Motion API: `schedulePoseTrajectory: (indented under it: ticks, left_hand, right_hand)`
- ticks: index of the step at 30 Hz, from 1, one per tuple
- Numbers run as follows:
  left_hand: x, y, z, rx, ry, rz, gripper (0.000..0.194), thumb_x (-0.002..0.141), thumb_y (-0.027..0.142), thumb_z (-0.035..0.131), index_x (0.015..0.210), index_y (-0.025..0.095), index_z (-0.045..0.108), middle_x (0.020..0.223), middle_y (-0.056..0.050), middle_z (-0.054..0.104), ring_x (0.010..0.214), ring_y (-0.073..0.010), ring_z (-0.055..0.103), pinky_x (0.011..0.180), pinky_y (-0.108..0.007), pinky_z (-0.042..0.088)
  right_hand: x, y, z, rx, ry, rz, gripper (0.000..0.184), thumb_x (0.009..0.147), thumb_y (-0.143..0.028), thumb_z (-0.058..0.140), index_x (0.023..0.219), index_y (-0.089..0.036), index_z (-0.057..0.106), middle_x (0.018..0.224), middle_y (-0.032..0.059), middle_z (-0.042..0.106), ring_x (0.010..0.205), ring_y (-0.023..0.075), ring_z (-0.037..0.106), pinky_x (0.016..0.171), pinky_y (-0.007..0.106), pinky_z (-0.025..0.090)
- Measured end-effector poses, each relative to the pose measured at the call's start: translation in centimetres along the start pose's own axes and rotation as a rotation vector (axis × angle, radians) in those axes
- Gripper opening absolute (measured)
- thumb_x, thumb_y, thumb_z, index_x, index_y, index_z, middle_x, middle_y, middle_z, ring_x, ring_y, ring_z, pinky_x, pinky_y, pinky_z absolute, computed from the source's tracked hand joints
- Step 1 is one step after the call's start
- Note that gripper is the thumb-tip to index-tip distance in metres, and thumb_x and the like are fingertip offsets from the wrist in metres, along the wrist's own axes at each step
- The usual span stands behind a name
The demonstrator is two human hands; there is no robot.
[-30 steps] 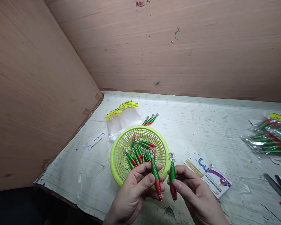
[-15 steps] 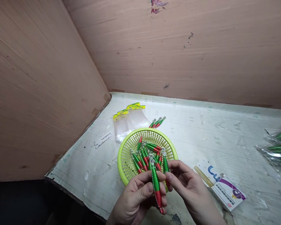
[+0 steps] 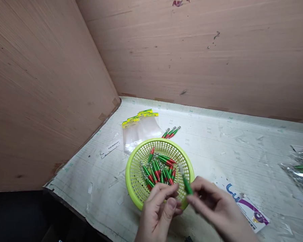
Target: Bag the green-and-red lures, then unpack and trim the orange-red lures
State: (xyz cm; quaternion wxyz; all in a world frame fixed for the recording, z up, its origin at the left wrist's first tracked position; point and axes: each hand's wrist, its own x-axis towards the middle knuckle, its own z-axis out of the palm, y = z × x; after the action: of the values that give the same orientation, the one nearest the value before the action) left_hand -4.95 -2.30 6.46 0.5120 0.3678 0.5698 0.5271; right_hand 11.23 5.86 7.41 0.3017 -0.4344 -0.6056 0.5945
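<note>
My right hand (image 3: 214, 205) is closed on a green squid lure (image 3: 187, 183), which tilts over the right rim of the basket and is blurred by motion. Beside it, my left hand (image 3: 161, 210) has its fingers curled in front of the near rim, with no lure showing in it. Several green and red squid lures (image 3: 156, 168) lie heaped inside the yellow-green plastic basket (image 3: 132, 191). Behind the basket, 3 more lures (image 3: 171, 132) rest side by side on the table.
Clear bags (image 3: 138, 129) with yellow headers lie fanned out behind the basket, near a "Foil Balloons" paper strip (image 3: 110, 149). A white and purple box (image 3: 256, 211) sits right of my hands. Bagged lures (image 3: 301, 171) are at the far right. Wooden panels (image 3: 192, 60) enclose the table.
The lure that lay across my left hand no longer shows there. My right hand has shifted slightly right with its lure, and the view has moved a little.
</note>
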Motion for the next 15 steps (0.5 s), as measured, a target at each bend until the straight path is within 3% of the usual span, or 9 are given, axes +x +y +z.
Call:
schedulePoseTrajectory:
  ticks: [3,5,10,15]
  left_hand:
    - [1.6,1.6,-2.4,0.415,0.072,0.192,0.027,0.091,0.035,0.055,0.109,0.02,0.069,0.095,-0.008,0.063,0.086,-0.019,0.062,0.074,-0.028,0.054]
    - [3.1,2.3,-4.2,0.669,0.134,0.304,0.02,0.091,0.027,0.055,0.102,0.018,0.068,0.092,-0.007,0.065,0.084,-0.0184,0.063,0.074,-0.028,0.052]
    - [5.1,2.3,-7.2,1.003,0.288,0.439,0.016,0.092,0.025,0.052,0.1,0.019,0.065,0.091,-0.005,0.066,0.08,-0.0179,0.064,0.07,-0.029,0.053]
    - [4.4,2.2,-8.9,1.09,0.41,0.491,0.014,0.093,0.028,0.052,0.096,0.019,0.063,0.086,-0.003,0.064,0.07,-0.0144,0.063,0.063,-0.025,0.052]
  right_hand:
    - [4.4,0.4,-3.2,-0.109,0.278,0.052,0.031,0.072,-0.047,0.075,0.076,-0.018,0.066,0.055,-0.0004,0.057,0.049,0.0124,0.049,0.045,0.024,0.041]
    - [8.2,1.2,-4.6,-0.218,0.362,0.126,0.029,0.071,-0.045,0.074,0.071,-0.018,0.063,0.051,-0.0012,0.057,0.044,0.0114,0.047,0.044,0.024,0.04]
    - [15.3,3.9,-4.7,-0.361,0.377,0.229,0.021,0.07,-0.029,0.072,0.064,-0.021,0.054,0.044,-0.0015,0.058,0.037,0.0139,0.051,0.041,0.026,0.041]
    - [15.4,3.7,-4.3,-0.47,0.345,0.194,0.024,0.07,-0.036,0.072,0.064,-0.022,0.054,0.049,-0.0016,0.062,0.039,0.0148,0.055,0.045,0.027,0.041]
